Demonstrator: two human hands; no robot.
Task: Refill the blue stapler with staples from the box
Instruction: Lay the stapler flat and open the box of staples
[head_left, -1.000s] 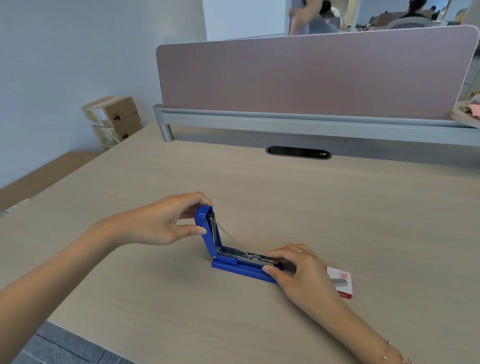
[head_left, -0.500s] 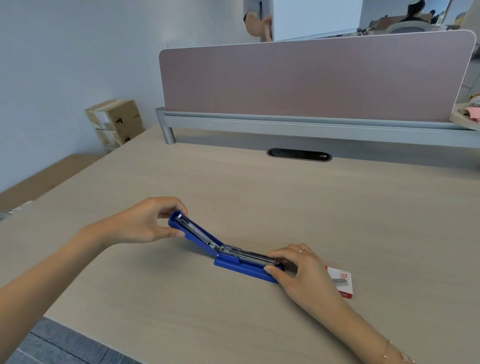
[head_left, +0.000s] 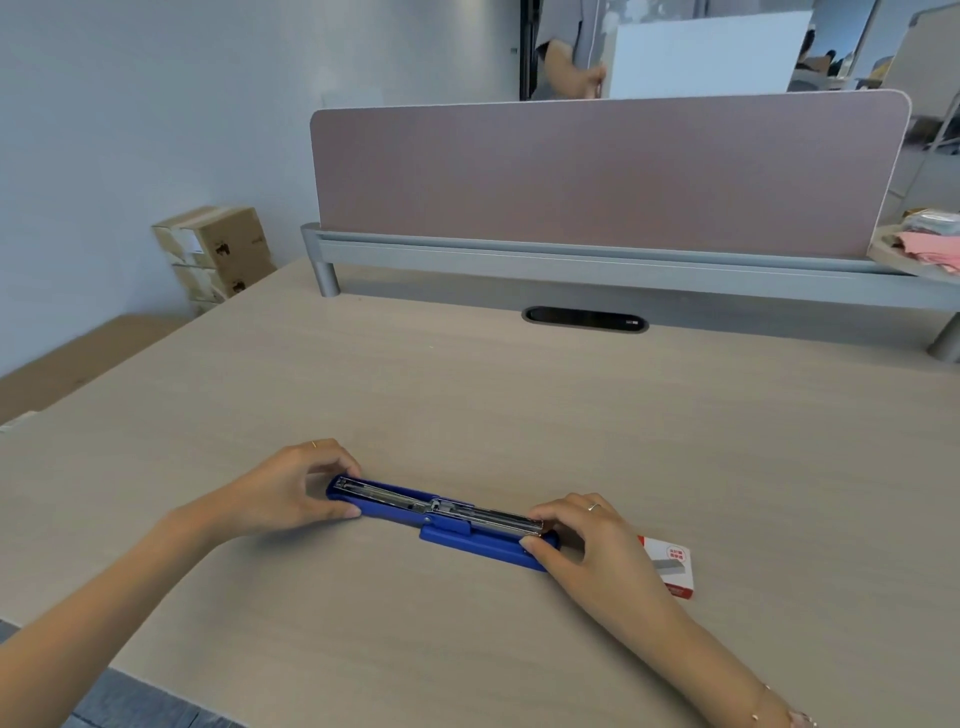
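The blue stapler (head_left: 441, 519) lies on the wooden desk (head_left: 519, 405), folded out flat, its metal staple channel facing up along its length. My left hand (head_left: 291, 493) pinches the swung-back top arm at the stapler's left end. My right hand (head_left: 587, 545) grips the front end of the base and the metal magazine. A white and red staple box (head_left: 672, 564) rests on the desk just right of my right hand, partly hidden by it.
A mauve divider panel (head_left: 597, 171) on a grey rail closes off the desk's far edge, with a black cable slot (head_left: 584, 318) before it. Cardboard boxes (head_left: 218, 249) are stacked beyond the left edge. A person stands behind the divider.
My left hand has swung the stapler's top arm from upright down and back to the left until it lies flat. My right hand has kept hold of the front end.
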